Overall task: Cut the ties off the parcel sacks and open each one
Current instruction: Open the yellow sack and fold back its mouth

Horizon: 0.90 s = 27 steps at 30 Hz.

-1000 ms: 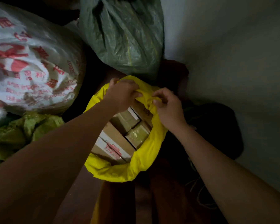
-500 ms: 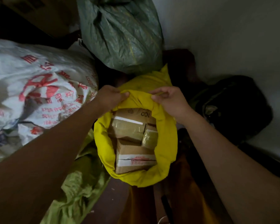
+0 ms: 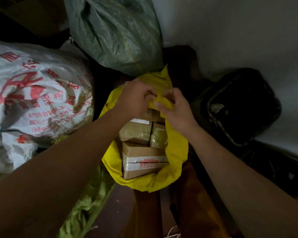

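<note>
A yellow sack (image 3: 176,152) stands in the middle with its mouth open, showing several taped cardboard parcels (image 3: 141,155) inside. My left hand (image 3: 136,98) grips the far rim of the sack with curled fingers. My right hand (image 3: 175,109) pinches the same rim just to the right, the two hands almost touching. No tie or cutting tool shows in either hand.
A white sack with red print (image 3: 36,93) lies at the left, a dark green sack (image 3: 115,35) stands behind, and a light green sack (image 3: 86,203) lies at the lower left. A black bag (image 3: 239,107) sits at the right against a pale wall (image 3: 239,31).
My hands have come together on the sack's far rim, from about a hand's width apart half a second ago. The view has shifted slightly.
</note>
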Tool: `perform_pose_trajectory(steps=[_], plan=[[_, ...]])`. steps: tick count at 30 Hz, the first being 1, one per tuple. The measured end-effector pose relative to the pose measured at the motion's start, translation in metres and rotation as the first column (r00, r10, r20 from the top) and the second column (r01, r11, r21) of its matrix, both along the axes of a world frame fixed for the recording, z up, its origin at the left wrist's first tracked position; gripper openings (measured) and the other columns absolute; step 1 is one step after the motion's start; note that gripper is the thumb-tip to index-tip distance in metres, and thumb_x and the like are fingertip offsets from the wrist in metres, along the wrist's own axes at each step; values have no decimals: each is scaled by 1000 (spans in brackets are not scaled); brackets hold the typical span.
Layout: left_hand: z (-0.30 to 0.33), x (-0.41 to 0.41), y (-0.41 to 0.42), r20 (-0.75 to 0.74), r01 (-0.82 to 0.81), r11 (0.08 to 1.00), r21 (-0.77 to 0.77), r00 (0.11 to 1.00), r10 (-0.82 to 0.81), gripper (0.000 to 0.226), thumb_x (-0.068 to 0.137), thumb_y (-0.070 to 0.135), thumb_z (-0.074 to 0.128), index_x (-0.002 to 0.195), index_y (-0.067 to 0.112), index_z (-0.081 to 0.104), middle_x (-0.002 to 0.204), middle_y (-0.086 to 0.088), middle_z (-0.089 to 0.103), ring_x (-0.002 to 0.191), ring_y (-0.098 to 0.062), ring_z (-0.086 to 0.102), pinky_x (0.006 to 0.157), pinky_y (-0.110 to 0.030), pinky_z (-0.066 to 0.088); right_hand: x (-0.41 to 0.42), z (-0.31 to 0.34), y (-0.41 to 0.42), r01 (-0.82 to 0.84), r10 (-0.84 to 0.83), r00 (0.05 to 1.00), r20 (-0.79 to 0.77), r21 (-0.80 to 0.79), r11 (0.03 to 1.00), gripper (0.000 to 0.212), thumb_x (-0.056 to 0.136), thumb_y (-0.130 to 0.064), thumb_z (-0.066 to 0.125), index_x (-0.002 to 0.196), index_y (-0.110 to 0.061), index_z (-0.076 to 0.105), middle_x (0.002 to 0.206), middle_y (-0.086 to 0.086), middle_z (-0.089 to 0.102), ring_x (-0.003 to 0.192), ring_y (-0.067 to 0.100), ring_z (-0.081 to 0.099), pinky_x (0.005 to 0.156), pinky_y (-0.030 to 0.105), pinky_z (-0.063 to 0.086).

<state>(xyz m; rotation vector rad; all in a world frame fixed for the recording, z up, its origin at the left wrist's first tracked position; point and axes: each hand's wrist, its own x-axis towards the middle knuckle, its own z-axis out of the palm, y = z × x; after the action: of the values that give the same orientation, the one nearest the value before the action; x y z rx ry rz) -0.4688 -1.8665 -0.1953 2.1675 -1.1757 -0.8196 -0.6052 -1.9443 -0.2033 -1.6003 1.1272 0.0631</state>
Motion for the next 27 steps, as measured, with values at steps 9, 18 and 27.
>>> perform_pose_trajectory(steps=[9, 18, 27], plan=[[-6, -4, -10, -96, -78, 985, 156, 991, 93, 10, 88, 10, 66, 91, 8, 75, 89, -2, 68, 88, -11, 58, 76, -21, 40, -59, -4, 16, 60, -50, 997, 59, -181, 982, 44, 81, 5, 68, 120, -17, 62, 120, 2, 59, 112, 14, 56, 97, 20, 43], [13, 1, -17, -211, -188, 901, 391, 935, 287, 14, 87, 15, 69, 97, 7, 75, 85, -4, 66, 80, -9, 56, 73, -18, 40, -47, 19, -44, -50, 40, 992, 122, 85, 995, 34, 86, 1, 67, 105, -27, 68, 103, -8, 66, 94, -3, 58, 84, 4, 44], [38, 29, 12, -455, 23, 630, 776, 712, 535, 20, 89, -8, 47, 87, -1, 67, 87, -16, 66, 83, -28, 63, 92, -46, 51, -15, 18, -58, -303, 284, 952, 114, 475, 826, 29, 80, -5, 74, 99, -26, 70, 103, -4, 70, 94, 3, 66, 82, 17, 53]])
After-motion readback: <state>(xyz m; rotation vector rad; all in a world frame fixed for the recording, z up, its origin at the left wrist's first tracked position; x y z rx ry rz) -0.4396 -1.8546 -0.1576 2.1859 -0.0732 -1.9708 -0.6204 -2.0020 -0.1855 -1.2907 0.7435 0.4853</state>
